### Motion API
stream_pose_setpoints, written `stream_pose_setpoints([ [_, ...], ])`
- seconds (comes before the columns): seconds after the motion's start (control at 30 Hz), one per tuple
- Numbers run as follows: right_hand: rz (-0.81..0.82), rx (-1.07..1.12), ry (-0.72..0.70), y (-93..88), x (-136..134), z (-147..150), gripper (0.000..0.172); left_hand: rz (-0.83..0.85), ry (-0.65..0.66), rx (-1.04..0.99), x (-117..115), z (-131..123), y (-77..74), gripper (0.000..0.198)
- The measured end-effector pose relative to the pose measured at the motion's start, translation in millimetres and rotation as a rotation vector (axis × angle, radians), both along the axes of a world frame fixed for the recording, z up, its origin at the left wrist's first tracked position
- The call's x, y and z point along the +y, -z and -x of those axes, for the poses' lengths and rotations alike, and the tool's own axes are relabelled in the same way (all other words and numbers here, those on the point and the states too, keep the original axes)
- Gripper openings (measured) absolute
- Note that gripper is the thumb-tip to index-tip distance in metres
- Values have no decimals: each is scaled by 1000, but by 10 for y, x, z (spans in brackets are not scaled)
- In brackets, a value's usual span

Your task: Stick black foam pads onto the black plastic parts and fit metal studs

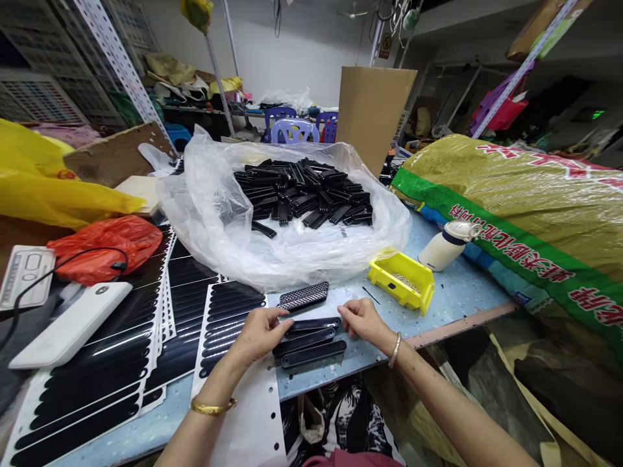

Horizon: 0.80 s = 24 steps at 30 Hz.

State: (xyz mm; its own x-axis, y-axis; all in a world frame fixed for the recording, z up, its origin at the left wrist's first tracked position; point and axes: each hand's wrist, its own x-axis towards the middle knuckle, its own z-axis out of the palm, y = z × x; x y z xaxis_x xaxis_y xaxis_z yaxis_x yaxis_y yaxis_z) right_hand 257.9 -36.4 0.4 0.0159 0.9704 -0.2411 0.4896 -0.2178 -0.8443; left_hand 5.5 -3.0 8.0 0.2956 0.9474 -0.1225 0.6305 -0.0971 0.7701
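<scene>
Working from my remote seat: a backed sheet of black strips (228, 324) lies just left of my left hand (261, 334), three black plastic strips (309, 345) sit between it and my right hand (364, 321) on the pale blue desk (452, 305), and I cannot tell whether either grip is clamped or merely resting. A careless slide could scatter the strips, while a bumped yellow parts bin (402, 282) could spill its small metal pieces.

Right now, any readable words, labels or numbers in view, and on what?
Sack: red Chinese characters on top and along its green band, too creased and warped to quote.
Wall sign: too small to read.
Green lit display: too blurred to read.
Nothing else legible.
</scene>
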Motion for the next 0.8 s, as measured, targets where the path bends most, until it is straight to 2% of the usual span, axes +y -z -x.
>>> stream_pose_setpoints([
  [0.13, -49, 0, -10, 39, -37, 96, 21, -57, -56, 76, -23, -105, -31, 35],
  [0.3, -143, -23, 27, 82, -10, 161, 36, -13, -77, 19, -37, -110, 0, 35],
  [0.53, -11, 126, -8, 58, -34, 37, 35, -9, -41, -13, -82, -64, 27, 35],
  [0.7, 68, 280, 21, 8, -55, -27, 32, -39, -142, 28, -108, -82, 41, 47],
  [0.8, 47, 296, 21, 39, -58, 15, 28, -30, -211, 170, -98, -150, 32, 50],
])
